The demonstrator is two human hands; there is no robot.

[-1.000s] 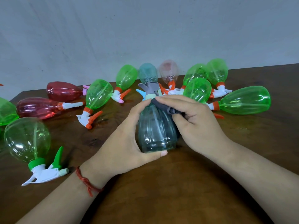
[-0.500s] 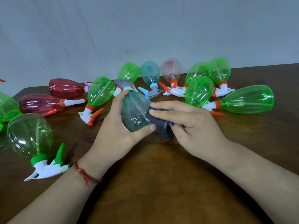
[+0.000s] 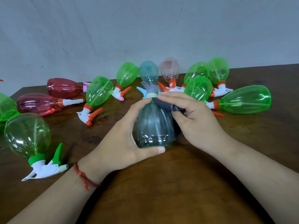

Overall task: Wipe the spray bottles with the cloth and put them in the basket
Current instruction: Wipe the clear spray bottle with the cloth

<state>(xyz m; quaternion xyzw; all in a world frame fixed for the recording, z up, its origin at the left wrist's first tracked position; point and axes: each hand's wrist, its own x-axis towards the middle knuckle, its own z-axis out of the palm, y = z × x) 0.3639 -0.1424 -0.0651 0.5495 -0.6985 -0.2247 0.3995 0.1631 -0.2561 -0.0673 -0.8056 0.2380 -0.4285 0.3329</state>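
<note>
Grey cloth (image 3: 162, 103) largely covered by the right hand (image 3: 194, 122), green bottle (image 3: 7, 107) cut off by the left edge, orange tip (image 3: 1, 80) at far left unidentifiable.

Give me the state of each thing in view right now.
Held teal bottle: gripped, sprayer end pointing away.
Cloth: bunched, pressed against the bottle's shoulder.
Left hand: grips the held teal bottle.
Right hand: holds the cloth.
Green bottles: lying on the table, caps on.
Red bottles: lying on their sides.
Basket: not in view.
</note>
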